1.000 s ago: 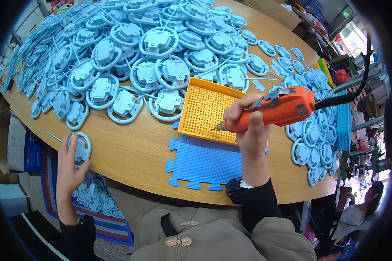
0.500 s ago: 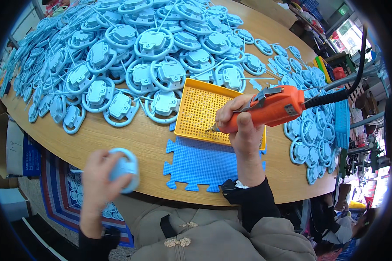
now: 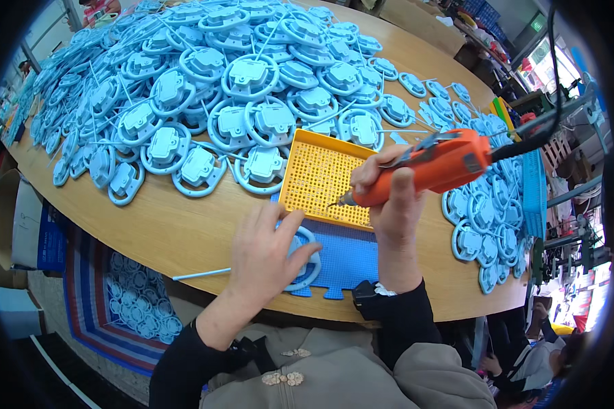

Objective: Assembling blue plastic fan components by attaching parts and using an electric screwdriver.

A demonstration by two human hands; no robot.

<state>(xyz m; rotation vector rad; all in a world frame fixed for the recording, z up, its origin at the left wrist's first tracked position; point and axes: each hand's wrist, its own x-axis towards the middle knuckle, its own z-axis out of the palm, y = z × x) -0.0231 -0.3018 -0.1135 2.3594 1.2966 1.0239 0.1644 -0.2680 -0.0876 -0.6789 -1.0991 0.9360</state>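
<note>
My left hand (image 3: 262,252) is closed over a light blue plastic ring-shaped part (image 3: 313,273), its thumb across the part's right side. The part lies at the left portion of a blue foam mat (image 3: 351,255), and a thin blue stick points left from under the hand. Much of the part is hidden by my fingers. My right hand (image 3: 397,221) grips an orange electric screwdriver (image 3: 433,167) with a black cord. The screwdriver's tip points left, over a yellow perforated tray (image 3: 314,167) behind the mat. Small pieces, hard to make out, lie in the tray.
A large heap of similar blue parts (image 3: 252,75) covers the table's (image 3: 150,225) far left. More parts (image 3: 481,218) lie along the right side, by a blue basket (image 3: 534,191). A striped sack (image 3: 92,293) holding parts stands on the floor at left. Another person (image 3: 532,361) sits at lower right.
My left hand has swung right from the table's front left, bringing the blue part onto the mat. My right hand and the screwdriver have shifted slightly right.
</note>
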